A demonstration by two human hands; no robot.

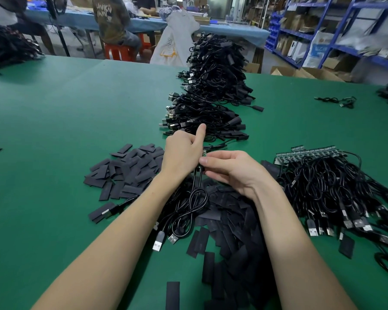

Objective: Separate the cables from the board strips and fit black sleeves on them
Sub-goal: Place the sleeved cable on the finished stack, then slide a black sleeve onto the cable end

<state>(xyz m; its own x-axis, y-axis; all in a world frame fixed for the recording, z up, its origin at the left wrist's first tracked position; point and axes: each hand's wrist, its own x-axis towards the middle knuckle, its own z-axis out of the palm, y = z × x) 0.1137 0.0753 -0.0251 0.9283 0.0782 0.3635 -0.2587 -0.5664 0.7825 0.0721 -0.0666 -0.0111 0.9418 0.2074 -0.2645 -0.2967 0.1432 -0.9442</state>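
My left hand [182, 153] and my right hand [231, 171] meet over the middle of the green table [76, 104]. Between them I hold a black USB cable [195, 198] by its small green board end [203, 152]. The left fingers curl round that end with the index finger pointing up. The right thumb and fingers pinch the cable just below the board. The cable's coil and plugs hang down toward me. Flat black sleeves [130, 173] lie piled left of my hands and under my right forearm. Board strips [311, 153] with attached cables lie at the right.
A long heap of sleeved cables [213, 92] runs away from me up the table's middle. A few loose cables [338, 101] lie far right. Other cable piles sit at the far left edge. People sit at a blue table behind, and blue shelving stands at the right.
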